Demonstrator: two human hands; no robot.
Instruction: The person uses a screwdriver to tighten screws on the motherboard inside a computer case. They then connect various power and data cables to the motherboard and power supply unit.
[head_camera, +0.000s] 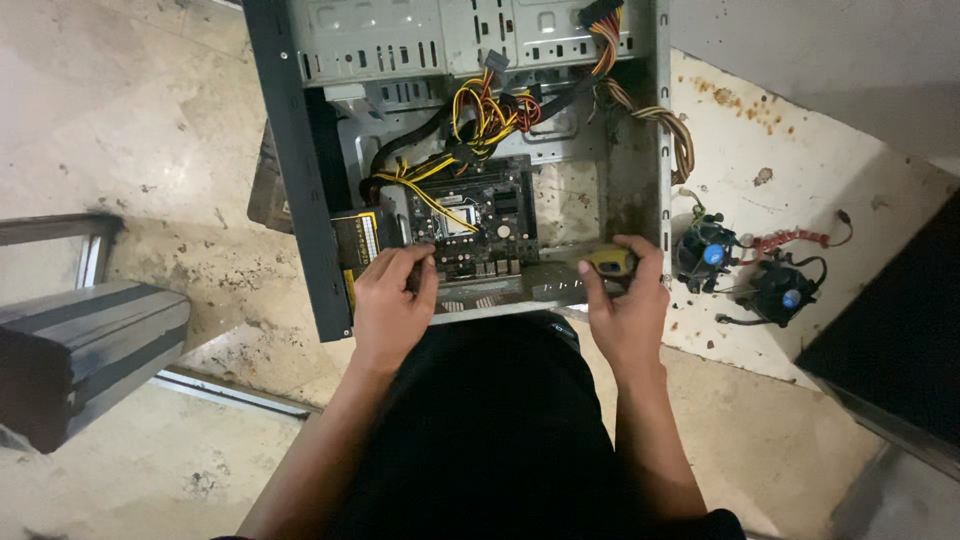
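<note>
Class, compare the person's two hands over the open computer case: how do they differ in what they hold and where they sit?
The left hand rests fingertips on the motherboard, holding no tool; the right hand grips a yellow-handled screwdriver beside the board. Both hover at the computer case's near edge.

You are reaching both bare forearms up from the bottom of the frame toward its middle, the arms spread slightly apart. Your left hand (392, 295) is sitting just left of centre, back of the hand facing up, fingers curled forward and down with the fingertips pinching together. Your right hand (628, 295) is sitting right of centre at the same height, its fingers wrapping closed in a fist-like grip, thumb lying along the inner side.
</note>
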